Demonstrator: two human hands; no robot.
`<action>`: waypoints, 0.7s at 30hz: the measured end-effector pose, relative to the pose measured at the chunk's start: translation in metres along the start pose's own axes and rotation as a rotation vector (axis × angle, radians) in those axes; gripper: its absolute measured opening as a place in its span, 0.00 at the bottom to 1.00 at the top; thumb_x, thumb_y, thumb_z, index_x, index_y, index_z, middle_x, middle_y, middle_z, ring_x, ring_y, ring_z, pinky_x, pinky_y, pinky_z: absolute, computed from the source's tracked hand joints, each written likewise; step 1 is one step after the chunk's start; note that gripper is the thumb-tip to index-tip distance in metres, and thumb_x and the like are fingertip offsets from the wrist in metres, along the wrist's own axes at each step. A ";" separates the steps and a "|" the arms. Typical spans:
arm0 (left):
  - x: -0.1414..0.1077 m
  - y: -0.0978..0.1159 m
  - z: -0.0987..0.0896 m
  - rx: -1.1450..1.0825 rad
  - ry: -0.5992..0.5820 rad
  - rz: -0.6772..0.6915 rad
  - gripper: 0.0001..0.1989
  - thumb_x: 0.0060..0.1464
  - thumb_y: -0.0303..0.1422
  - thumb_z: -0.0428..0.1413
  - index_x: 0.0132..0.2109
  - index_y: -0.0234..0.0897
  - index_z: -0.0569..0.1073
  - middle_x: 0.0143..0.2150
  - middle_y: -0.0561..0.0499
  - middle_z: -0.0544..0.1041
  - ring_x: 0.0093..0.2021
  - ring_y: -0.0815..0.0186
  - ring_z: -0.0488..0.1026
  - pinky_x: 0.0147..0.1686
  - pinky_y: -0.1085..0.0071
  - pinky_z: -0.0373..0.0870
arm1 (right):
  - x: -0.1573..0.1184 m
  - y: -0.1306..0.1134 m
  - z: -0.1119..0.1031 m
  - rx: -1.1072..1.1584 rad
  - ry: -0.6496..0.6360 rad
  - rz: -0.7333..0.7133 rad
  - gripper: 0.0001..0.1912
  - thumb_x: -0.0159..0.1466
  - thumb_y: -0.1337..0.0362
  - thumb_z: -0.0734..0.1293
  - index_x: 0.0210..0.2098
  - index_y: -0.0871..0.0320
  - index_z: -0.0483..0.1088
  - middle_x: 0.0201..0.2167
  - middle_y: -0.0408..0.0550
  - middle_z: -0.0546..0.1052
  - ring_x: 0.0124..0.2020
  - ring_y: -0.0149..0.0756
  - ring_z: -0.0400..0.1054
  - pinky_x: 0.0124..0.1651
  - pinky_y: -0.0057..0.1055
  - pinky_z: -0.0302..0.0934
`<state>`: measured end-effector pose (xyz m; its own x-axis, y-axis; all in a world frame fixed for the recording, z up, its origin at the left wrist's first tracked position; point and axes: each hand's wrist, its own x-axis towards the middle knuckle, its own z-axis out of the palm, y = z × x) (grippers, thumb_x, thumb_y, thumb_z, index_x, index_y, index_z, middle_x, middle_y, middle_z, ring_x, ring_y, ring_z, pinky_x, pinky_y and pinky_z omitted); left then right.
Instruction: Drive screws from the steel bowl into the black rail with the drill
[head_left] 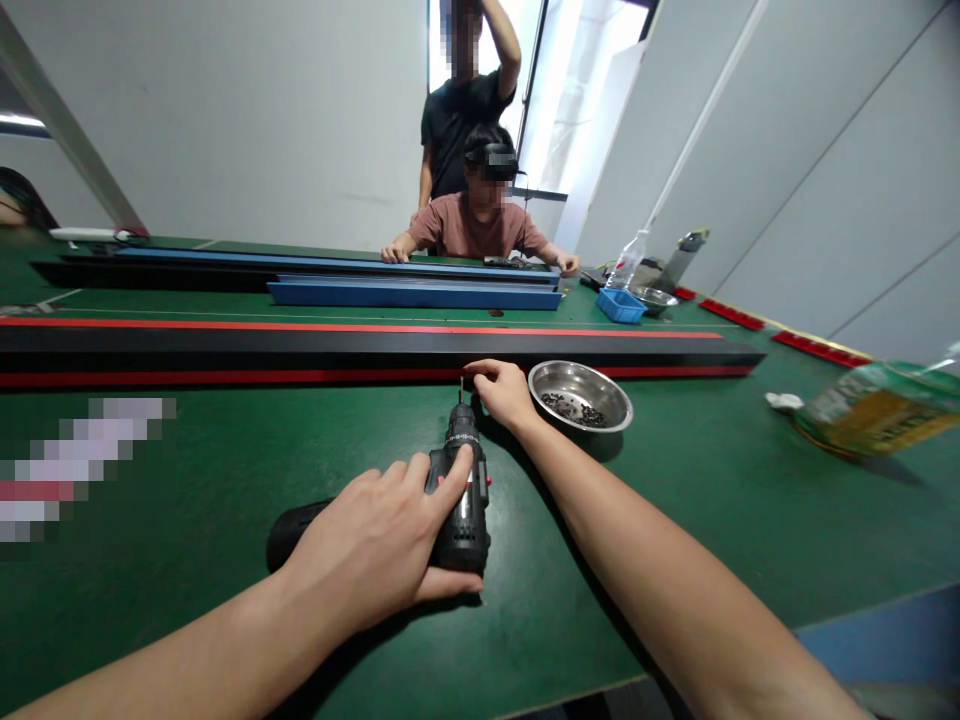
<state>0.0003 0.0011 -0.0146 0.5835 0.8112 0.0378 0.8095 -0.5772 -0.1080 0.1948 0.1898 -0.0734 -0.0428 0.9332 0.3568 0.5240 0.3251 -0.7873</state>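
Note:
My left hand is wrapped around a black cordless drill, which lies on its side over the table with its bit pointing away from me. The bit's tip is close to the red lower edge of a long black bar with red stripes. Beside that tip, my right hand has thumb and forefinger drawn together against the bar's near side. What they pinch, if anything, is too small to make out. Just right of this hand stands a steel bowl with many small dark screws in it.
Blue bars lie across the far side of the green table. A seated person touches them, with another person standing behind. At right are a large plastic jug, a blue basket and red strips.

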 end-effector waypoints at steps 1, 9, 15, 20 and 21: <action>0.000 0.000 0.000 0.004 -0.003 0.002 0.53 0.53 0.67 0.49 0.75 0.40 0.50 0.48 0.40 0.74 0.43 0.49 0.77 0.42 0.54 0.76 | 0.000 0.000 0.000 -0.015 0.029 0.010 0.18 0.61 0.72 0.63 0.42 0.56 0.82 0.41 0.45 0.85 0.44 0.36 0.79 0.53 0.30 0.70; 0.003 0.000 0.003 0.010 0.008 0.002 0.54 0.53 0.67 0.49 0.75 0.40 0.48 0.49 0.39 0.74 0.45 0.49 0.76 0.43 0.55 0.76 | -0.002 -0.004 0.003 -0.089 0.112 0.047 0.15 0.60 0.71 0.64 0.40 0.57 0.83 0.38 0.46 0.85 0.40 0.35 0.79 0.52 0.30 0.69; 0.006 0.002 0.001 0.025 0.031 -0.006 0.52 0.54 0.66 0.48 0.75 0.38 0.50 0.48 0.39 0.75 0.43 0.49 0.77 0.41 0.56 0.76 | -0.005 -0.010 0.002 -0.083 0.048 0.033 0.15 0.60 0.70 0.64 0.38 0.56 0.83 0.37 0.45 0.85 0.38 0.35 0.78 0.48 0.28 0.69; 0.008 0.002 0.002 0.031 0.044 -0.007 0.53 0.54 0.66 0.48 0.75 0.37 0.51 0.47 0.39 0.75 0.42 0.49 0.77 0.40 0.56 0.76 | -0.006 -0.011 0.002 -0.103 0.035 0.029 0.15 0.60 0.70 0.64 0.37 0.55 0.83 0.36 0.45 0.85 0.37 0.35 0.78 0.48 0.27 0.69; 0.008 0.001 0.002 0.033 0.046 -0.006 0.53 0.54 0.66 0.48 0.75 0.37 0.51 0.47 0.40 0.75 0.42 0.49 0.77 0.39 0.56 0.76 | -0.006 -0.011 0.003 -0.108 0.035 0.025 0.15 0.60 0.70 0.64 0.36 0.55 0.83 0.36 0.45 0.85 0.38 0.35 0.78 0.48 0.27 0.69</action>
<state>0.0062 0.0071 -0.0166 0.5813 0.8093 0.0842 0.8110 -0.5680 -0.1401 0.1869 0.1808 -0.0680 0.0003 0.9342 0.3567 0.6131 0.2816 -0.7381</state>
